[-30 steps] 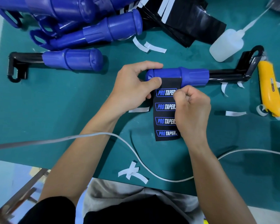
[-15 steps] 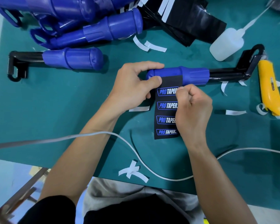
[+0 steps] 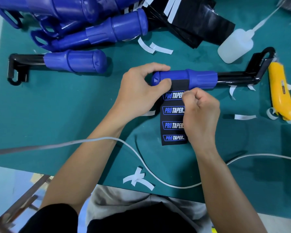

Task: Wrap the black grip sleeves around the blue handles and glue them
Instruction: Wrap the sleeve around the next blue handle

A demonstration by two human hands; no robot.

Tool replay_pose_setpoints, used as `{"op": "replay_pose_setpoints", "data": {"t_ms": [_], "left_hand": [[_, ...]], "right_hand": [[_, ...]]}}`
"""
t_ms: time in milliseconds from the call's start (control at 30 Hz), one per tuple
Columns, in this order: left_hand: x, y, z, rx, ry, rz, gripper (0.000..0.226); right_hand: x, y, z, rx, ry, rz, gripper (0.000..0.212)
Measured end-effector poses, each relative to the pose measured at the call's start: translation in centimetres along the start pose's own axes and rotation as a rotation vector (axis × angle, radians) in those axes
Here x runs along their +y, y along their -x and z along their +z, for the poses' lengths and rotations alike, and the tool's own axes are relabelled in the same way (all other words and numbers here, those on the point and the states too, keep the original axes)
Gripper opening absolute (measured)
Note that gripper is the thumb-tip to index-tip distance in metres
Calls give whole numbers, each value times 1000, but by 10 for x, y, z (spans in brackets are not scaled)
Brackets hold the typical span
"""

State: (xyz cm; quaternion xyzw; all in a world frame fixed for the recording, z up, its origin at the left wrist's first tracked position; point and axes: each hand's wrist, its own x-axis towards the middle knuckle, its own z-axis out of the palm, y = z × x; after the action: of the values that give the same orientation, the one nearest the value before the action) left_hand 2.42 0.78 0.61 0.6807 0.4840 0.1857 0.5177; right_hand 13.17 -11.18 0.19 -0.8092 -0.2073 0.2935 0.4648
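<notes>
A blue handle (image 3: 200, 79) on a black bent bar (image 3: 233, 79) lies across the middle of the green mat. A black grip sleeve (image 3: 173, 118) printed with PRO TAPER logos hangs from the handle toward me, its top edge on the blue plastic. My left hand (image 3: 141, 91) grips the handle's left end, thumb pressing the sleeve's upper left corner. My right hand (image 3: 200, 115) is curled and pinches the sleeve's right edge just below the handle. The rest of that edge is hidden under it.
Another blue handle on a black bar (image 3: 74, 62) lies at the left, with more blue handles (image 3: 99, 31) piled behind. Spare black sleeves (image 3: 191, 22), a white glue bottle (image 3: 235, 46), a yellow utility knife (image 3: 280, 96), white backing strips (image 3: 138, 179) and a white cable (image 3: 124, 143) lie around.
My right hand has slid a little up the sleeve's right edge toward the handle. The left hand and the handle have stayed put.
</notes>
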Motion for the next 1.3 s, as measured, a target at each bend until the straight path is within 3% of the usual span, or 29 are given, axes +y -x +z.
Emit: {"op": "replay_pose_setpoints", "data": {"t_ms": [100, 200, 300, 367, 433, 500, 800, 933, 1133, 1300], "left_hand": [[0, 0, 1, 3, -22, 11, 23], [0, 0, 0, -1, -9, 10, 24], [0, 0, -1, -1, 0, 10, 24], [0, 0, -2, 3, 4, 9, 24], [0, -1, -1, 2, 25, 2, 24], [2, 0, 1, 4, 74, -18, 25], [2, -7, 0, -21, 235, -67, 28], [-4, -8, 0, -33, 183, 4, 25], [-4, -3, 20, 147, -51, 84, 11], [-11, -7, 14, 98, -33, 114, 14]], "right_hand": [[3, -1, -5, -5, 88, -25, 37], [4, 1, -14, 179, 316, -99, 41], [-5, -4, -20, 357, 292, -301, 19], [-10, -17, -18, 255, 320, -443, 20], [-11, -29, -14, 69, 412, -459, 31], [-8, -35, -13, 6, 471, -450, 32], [-1, -45, -18, 16, 405, -512, 28], [3, -45, -19, 27, 412, -528, 27], [1, -46, -10, 92, 478, -512, 35], [6, -47, -15, 66, 476, -522, 31]]}}
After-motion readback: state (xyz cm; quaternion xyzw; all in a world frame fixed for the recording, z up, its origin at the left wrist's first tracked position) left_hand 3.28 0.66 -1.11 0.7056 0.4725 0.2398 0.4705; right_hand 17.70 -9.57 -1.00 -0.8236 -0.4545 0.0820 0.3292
